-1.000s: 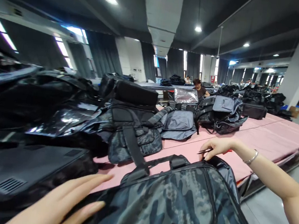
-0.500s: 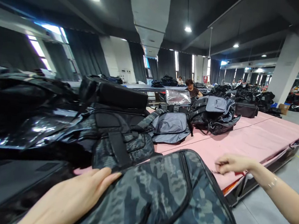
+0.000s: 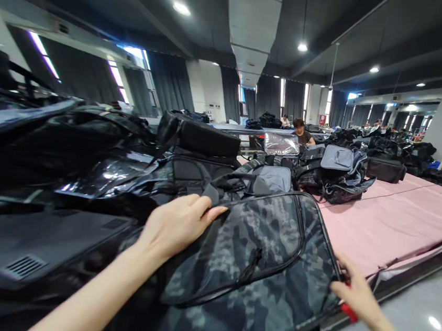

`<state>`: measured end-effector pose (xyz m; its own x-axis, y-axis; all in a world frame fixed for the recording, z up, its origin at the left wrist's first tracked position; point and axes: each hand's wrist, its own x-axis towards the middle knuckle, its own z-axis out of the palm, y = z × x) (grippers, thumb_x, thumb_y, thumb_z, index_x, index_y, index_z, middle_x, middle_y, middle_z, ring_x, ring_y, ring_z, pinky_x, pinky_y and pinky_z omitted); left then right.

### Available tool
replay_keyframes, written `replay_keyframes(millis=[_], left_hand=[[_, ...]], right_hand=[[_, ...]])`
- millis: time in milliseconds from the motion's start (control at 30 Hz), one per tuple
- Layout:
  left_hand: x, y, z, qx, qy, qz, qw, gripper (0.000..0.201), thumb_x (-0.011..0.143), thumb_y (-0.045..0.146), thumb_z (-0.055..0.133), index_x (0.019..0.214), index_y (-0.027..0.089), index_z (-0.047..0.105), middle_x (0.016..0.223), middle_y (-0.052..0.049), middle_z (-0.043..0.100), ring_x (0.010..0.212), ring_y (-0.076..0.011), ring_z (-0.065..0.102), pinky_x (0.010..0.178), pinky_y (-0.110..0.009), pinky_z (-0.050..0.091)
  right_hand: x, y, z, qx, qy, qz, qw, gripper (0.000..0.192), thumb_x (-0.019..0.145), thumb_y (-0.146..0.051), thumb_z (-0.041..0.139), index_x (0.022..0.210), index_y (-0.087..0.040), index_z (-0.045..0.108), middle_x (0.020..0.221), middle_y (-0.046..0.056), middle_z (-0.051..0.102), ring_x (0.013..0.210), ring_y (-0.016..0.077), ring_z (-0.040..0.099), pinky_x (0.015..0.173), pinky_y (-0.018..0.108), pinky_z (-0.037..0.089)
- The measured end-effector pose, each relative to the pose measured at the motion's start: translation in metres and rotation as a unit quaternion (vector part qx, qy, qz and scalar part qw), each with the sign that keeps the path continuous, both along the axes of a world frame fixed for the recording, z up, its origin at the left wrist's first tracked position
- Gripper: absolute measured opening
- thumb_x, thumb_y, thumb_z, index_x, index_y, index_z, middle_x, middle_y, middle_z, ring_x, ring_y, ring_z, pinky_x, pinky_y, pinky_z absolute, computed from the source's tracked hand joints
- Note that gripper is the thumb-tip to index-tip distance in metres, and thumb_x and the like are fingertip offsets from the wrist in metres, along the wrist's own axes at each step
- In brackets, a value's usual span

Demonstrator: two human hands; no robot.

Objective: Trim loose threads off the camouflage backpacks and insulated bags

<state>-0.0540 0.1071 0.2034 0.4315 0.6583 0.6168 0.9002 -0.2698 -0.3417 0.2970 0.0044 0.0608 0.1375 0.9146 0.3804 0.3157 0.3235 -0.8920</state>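
Note:
A dark camouflage backpack (image 3: 272,276) with black piping and a zipped, rounded front pocket lies tilted in front of me. My left hand (image 3: 183,222) is closed on its upper left edge, thumb along the top, by a dark strap. At the backpack's right edge, my right hand (image 3: 356,290) curls round the side, thumb in front and fingers partly behind. Something red (image 3: 349,311) shows under this hand; its kind I cannot make out.
A pink-covered table (image 3: 404,221) stretches away to the right. Other backpacks (image 3: 334,172) and a black case (image 3: 385,170) stand on it. Dark bags and shiny plastic (image 3: 109,175) pile up at the left. A co-worker (image 3: 302,132) sits farther back.
My right hand has come from over the pink table down to the backpack's right edge. The left hand still holds the backpack, now farther forward. The view has swung left.

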Motion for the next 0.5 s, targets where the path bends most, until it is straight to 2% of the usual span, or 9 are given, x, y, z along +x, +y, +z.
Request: replay_keyframes(millis=[67,167,233,300,333,400,500], left_hand=[[0.003,-0.003,-0.022,0.024,-0.042,-0.009,0.999,0.035,0.09,0.041,0.037,0.081,0.016,0.061,0.079,-0.01,0.061,0.079,-0.0248,0.058,0.065,-0.032,0.041],[0.012,-0.025,-0.053,0.049,-0.11,-0.065,0.991,0.029,0.089,0.035,0.041,0.105,0.016,0.057,0.099,-0.013,0.062,0.093,-0.0266,0.057,0.079,-0.04,0.044],[0.02,-0.044,-0.071,-0.002,-0.089,-0.147,0.985,0.029,0.088,0.038,0.045,0.105,0.017,0.055,0.095,-0.009,0.063,0.085,-0.0232,0.059,0.072,-0.035,0.048],[0.027,-0.062,-0.084,-0.019,-0.073,-0.181,0.981,0.023,0.089,0.034,0.045,0.099,0.016,0.055,0.086,-0.007,0.062,0.077,-0.0204,0.059,0.066,-0.031,0.049],[0.031,-0.07,-0.089,-0.013,-0.065,-0.193,0.979,0.018,0.09,0.027,0.041,0.096,0.017,0.055,0.084,-0.007,0.062,0.074,-0.019,0.059,0.065,-0.03,0.048],[0.039,-0.083,-0.093,0.003,-0.057,-0.225,0.973,0.024,0.09,0.013,0.031,0.092,0.017,0.055,0.084,-0.007,0.062,0.073,-0.0166,0.058,0.066,-0.027,0.048],[0.058,-0.103,-0.088,-0.001,-0.03,-0.302,0.953,0.029,0.089,0.01,0.027,0.082,0.018,0.054,0.075,-0.005,0.057,0.064,-0.0149,0.055,0.06,-0.027,0.046]], right_hand=[[-0.03,0.013,-0.018,0.013,0.037,-0.065,0.997,0.058,0.073,-0.045,0.065,0.123,-0.017,0.056,0.121,0.013,0.06,0.115,0.0281,0.053,0.101,0.044,0.04],[-0.057,0.021,-0.028,0.008,0.126,-0.063,0.99,0.053,0.08,-0.043,0.059,0.125,-0.016,0.054,0.119,0.012,0.062,0.114,0.0259,0.055,0.101,0.042,0.041],[-0.063,0.019,-0.028,0.011,0.16,-0.058,0.985,0.051,0.08,-0.041,0.061,0.124,-0.016,0.055,0.12,0.012,0.062,0.115,0.0264,0.054,0.101,0.041,0.042],[-0.064,0.014,-0.03,0.013,0.179,-0.072,0.981,0.051,0.078,-0.041,0.063,0.122,-0.016,0.057,0.121,0.011,0.061,0.117,0.0277,0.053,0.101,0.041,0.042],[-0.064,0.01,-0.033,0.009,0.184,-0.08,0.98,0.051,0.077,-0.041,0.064,0.121,-0.016,0.058,0.122,0.011,0.061,0.117,0.0281,0.053,0.101,0.042,0.042],[-0.064,0.002,-0.043,-0.005,0.187,-0.094,0.978,0.051,0.075,-0.043,0.065,0.118,-0.017,0.06,0.12,0.011,0.062,0.117,0.0285,0.054,0.101,0.042,0.043],[-0.07,-0.013,-0.064,-0.029,0.187,-0.122,0.974,0.048,0.072,-0.045,0.066,0.111,-0.017,0.065,0.111,0.01,0.067,0.111,0.0298,0.058,0.098,0.041,0.046]])
